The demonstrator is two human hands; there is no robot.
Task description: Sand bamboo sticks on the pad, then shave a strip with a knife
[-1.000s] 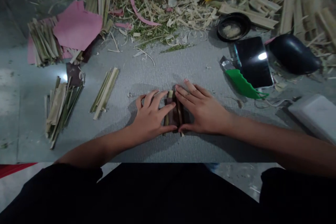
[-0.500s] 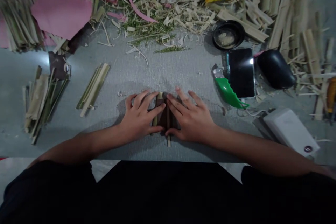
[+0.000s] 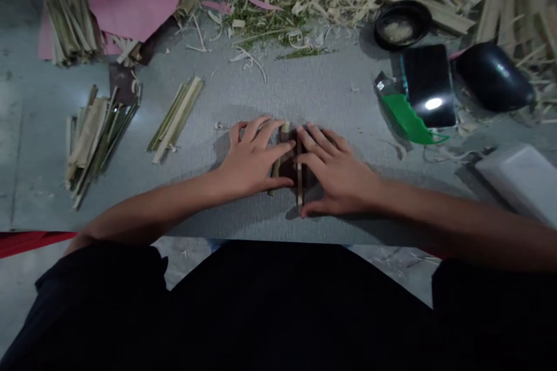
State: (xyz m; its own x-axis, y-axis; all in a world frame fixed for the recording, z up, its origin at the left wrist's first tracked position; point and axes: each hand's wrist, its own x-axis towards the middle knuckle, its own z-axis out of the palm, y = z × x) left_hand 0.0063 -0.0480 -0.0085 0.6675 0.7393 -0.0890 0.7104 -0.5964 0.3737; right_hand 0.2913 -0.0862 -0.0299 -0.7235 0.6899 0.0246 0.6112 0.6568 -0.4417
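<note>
My left hand (image 3: 255,156) lies over the tabletop with its fingers apart, its index finger and thumb reaching across a greenish bamboo strip (image 3: 277,169) onto a dark brown flat piece (image 3: 287,163). Opposite it, my right hand (image 3: 339,173) rests with fingers stretched along a thin pale bamboo strip (image 3: 300,177). The right fingertips touch this strip near its far end, and the thumb is at its near end. Both strips stand roughly parallel at the two sides of the brown piece. The hands partly cover the brown piece.
Bamboo strips (image 3: 176,119) and a larger bundle (image 3: 93,142) lie left. Pink paper (image 3: 134,0) and shavings (image 3: 278,17) are behind. At right are a green-handled cutter (image 3: 409,119), a phone (image 3: 429,84), a black dish (image 3: 402,24), a black rounded object (image 3: 494,76) and a white box (image 3: 520,177).
The view has shifted, so the table's things appear farther right and higher. My right thumb has moved down to the near end of the pale strip. My left hand keeps nearly the same pose.
</note>
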